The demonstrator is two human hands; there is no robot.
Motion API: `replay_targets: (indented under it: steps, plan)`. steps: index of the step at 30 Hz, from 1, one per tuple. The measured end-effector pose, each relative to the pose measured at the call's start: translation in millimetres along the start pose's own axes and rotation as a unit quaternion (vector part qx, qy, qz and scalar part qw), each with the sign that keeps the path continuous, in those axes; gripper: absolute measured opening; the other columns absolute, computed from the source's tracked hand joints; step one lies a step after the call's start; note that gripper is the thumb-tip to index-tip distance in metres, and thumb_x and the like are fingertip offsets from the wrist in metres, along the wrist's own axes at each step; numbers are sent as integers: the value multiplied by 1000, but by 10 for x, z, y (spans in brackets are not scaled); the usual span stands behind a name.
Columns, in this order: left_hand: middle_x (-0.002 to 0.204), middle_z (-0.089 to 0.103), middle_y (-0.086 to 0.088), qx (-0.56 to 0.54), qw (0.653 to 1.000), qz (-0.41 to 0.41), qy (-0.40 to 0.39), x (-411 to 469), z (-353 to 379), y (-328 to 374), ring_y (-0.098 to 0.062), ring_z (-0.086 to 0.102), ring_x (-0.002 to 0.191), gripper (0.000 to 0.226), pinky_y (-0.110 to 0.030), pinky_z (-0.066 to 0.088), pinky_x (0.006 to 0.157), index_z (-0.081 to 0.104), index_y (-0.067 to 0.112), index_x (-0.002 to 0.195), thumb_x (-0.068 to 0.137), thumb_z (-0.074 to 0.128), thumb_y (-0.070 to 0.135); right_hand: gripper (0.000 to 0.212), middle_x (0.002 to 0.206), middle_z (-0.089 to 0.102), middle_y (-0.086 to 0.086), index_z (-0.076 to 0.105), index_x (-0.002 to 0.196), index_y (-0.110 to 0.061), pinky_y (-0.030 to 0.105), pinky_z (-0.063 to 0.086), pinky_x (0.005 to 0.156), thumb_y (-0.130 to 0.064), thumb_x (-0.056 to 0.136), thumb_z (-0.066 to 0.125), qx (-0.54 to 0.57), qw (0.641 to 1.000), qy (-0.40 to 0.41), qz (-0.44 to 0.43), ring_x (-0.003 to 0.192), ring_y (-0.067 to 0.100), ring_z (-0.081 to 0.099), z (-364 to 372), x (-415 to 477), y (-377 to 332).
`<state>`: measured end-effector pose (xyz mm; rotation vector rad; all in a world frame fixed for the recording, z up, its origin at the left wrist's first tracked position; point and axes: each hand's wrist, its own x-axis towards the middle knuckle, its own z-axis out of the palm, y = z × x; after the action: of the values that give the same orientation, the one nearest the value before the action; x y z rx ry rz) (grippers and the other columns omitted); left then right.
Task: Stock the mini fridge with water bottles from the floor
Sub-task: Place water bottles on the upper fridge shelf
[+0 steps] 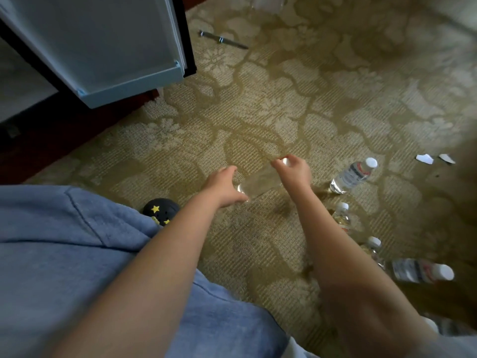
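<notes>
A clear water bottle (260, 180), blurred by motion, lies nearly level just above the patterned carpet between my two hands. My left hand (223, 187) curls round its base end. My right hand (295, 170) pinches its white cap end. The mini fridge stands at the upper left with its pale door (116, 47) swung open and its dim inside (20, 81) partly in view. More water bottles are on the floor to the right: one lying down (353, 175), two upright (342, 215) (373, 248), and another lying down (423, 271).
My blue-clad knee (64, 254) fills the lower left. A black ball with yellow stars (161, 210) lies beside it. A thin metal bar (222, 40) lies on the carpet beyond the door. White paper scraps (424, 158) lie at the right.
</notes>
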<state>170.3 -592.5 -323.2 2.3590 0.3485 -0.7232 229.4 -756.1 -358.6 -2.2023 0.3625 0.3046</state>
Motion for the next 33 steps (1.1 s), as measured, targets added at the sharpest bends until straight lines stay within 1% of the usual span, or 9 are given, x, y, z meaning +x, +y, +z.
replay_targets:
  steps: [5,13,16,19,22,25,27,30,33]
  plan:
    - [146,39,-4,-96,995,25,-30,-76,-81,3,-26,40,131,95,-48,39,103,29,26,146,67,82,29,8,83,66,5,67,66,-28,39,51,72,-35,61,65,74,988,-97,-92,82,25,61,-224,-97,-411]
    - [104,63,6,-244,966,45,-78,-134,-35,90,-16,60,104,69,-27,47,83,52,21,120,60,87,25,9,61,62,-5,63,66,-10,18,45,49,-10,58,61,243,931,-257,-91,55,6,57,-430,-194,-568]
    - [102,64,3,-240,959,20,-151,-136,9,101,-18,61,98,59,-31,51,84,53,21,116,65,84,24,11,59,60,-5,62,70,-9,17,42,44,-8,60,58,270,920,-280,-57,50,6,53,-454,-203,-386]
    - [115,62,-3,-194,960,4,-201,-127,88,156,-23,60,105,71,-44,50,92,50,21,119,59,85,35,10,66,59,-2,65,72,-15,20,37,45,-11,63,61,290,913,-285,-28,55,11,48,-452,-187,-161]
    - [112,59,1,-157,968,3,-196,-94,166,215,-16,58,100,67,-34,51,80,48,20,122,66,83,31,7,83,60,0,65,91,-18,21,48,59,-20,85,62,299,907,-295,-1,66,9,57,-499,-180,138]
    - [110,62,0,-132,974,5,-186,-49,209,300,-16,59,99,60,-29,47,76,51,18,118,68,82,28,25,80,61,0,63,99,-16,27,51,71,-39,91,59,335,911,-233,62,70,13,59,-540,-158,521]
    - [110,62,0,-130,975,4,-178,-1,260,364,-17,59,99,59,-34,46,86,51,17,116,67,83,28,27,80,62,1,62,100,-13,27,49,69,-38,92,59,295,942,-99,125,71,14,58,-507,-84,787]
    - [102,59,4,-141,977,7,-163,42,354,497,-11,57,90,55,-33,44,83,48,21,111,68,82,27,24,108,66,5,59,107,-15,33,46,81,-32,90,58,136,964,113,201,96,21,59,-464,30,1172]
    - [104,58,1,-121,981,2,-151,79,461,597,-12,57,88,59,-32,46,77,49,17,114,67,82,30,48,139,47,9,45,133,-13,42,36,104,-26,88,57,-5,951,165,262,130,27,39,-481,57,1465]
